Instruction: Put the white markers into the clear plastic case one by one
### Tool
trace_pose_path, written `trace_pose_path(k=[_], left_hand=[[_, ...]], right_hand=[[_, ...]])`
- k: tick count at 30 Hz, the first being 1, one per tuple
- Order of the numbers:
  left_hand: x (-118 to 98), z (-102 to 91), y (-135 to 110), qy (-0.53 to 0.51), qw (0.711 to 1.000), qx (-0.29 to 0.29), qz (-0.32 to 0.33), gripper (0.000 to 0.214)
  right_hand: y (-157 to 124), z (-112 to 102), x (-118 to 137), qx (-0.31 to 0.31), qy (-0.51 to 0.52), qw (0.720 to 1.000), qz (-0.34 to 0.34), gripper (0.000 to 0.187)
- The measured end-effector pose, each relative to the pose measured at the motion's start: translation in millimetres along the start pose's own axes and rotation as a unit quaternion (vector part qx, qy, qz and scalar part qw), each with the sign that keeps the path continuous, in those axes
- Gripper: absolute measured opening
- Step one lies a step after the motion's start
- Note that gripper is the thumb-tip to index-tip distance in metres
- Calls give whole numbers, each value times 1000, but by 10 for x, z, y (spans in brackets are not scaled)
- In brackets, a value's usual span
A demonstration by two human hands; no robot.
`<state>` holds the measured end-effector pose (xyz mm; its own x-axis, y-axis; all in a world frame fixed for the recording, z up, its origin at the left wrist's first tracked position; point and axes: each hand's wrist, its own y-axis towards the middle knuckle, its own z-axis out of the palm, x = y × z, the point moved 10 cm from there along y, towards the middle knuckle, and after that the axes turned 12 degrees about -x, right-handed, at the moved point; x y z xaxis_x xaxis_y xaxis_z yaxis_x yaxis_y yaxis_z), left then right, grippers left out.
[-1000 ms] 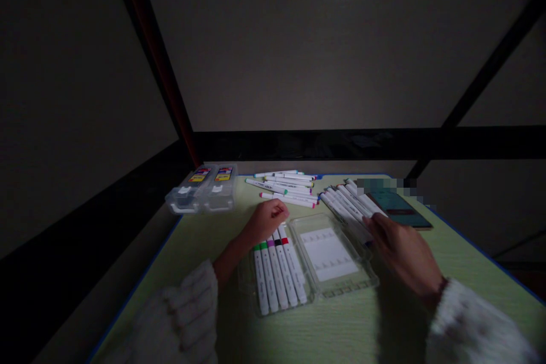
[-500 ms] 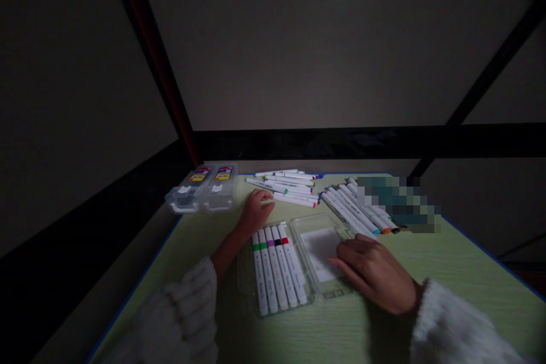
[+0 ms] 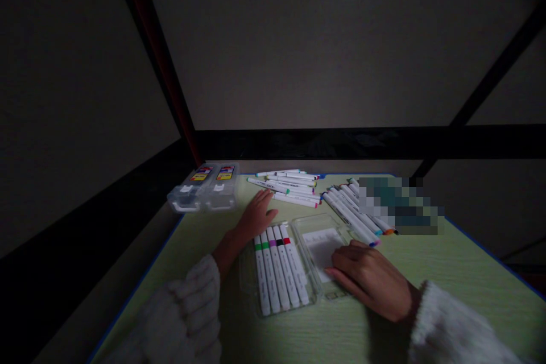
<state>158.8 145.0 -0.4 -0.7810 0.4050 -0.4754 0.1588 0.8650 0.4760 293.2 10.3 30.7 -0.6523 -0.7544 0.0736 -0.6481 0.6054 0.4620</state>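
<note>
An open clear plastic case point(image 3: 318, 294) lies on the pale green table point(image 3: 469, 273). Its left half holds several white markers point(image 3: 279, 273) with coloured bands. My right hand point(image 3: 369, 281) rests flat, fingers stretched, on the right half of the case over a white label point(image 3: 322, 244), holding nothing. My left hand point(image 3: 256, 213) lies open on the table just beyond the case, fingertips close to a loose pile of markers point(image 3: 288, 185).
A second group of markers point(image 3: 352, 210) lies at the right, beside a blurred-out dark object point(image 3: 398, 205). Two closed clear cases point(image 3: 205, 193) with coloured labels sit at the table's far left corner. Dark walls and a black rail stand behind the table.
My right hand left the right-hand markers and came down flat on the case's right half. My left hand opened from a loose fist and reached forward toward the far marker pile.
</note>
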Motion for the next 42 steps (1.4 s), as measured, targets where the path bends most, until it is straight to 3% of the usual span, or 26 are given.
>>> trace_pose_path(k=[8, 16, 31, 42], left_hand=[[-65, -17, -9, 33, 999, 18, 6, 44], [-115, -65, -12, 22, 999, -1, 24, 39], [-98, -139, 38, 22, 999, -19, 17, 20], [-84, -151, 36, 16, 999, -27, 12, 17]], right_hand=[[-36, 95, -31, 24, -5, 1000, 12, 34], [-39, 105, -14, 43, -5, 999, 7, 31], [-28, 102, -6, 31, 6, 999, -1, 34], [-34, 124, -24, 31, 1, 1000, 0, 29]])
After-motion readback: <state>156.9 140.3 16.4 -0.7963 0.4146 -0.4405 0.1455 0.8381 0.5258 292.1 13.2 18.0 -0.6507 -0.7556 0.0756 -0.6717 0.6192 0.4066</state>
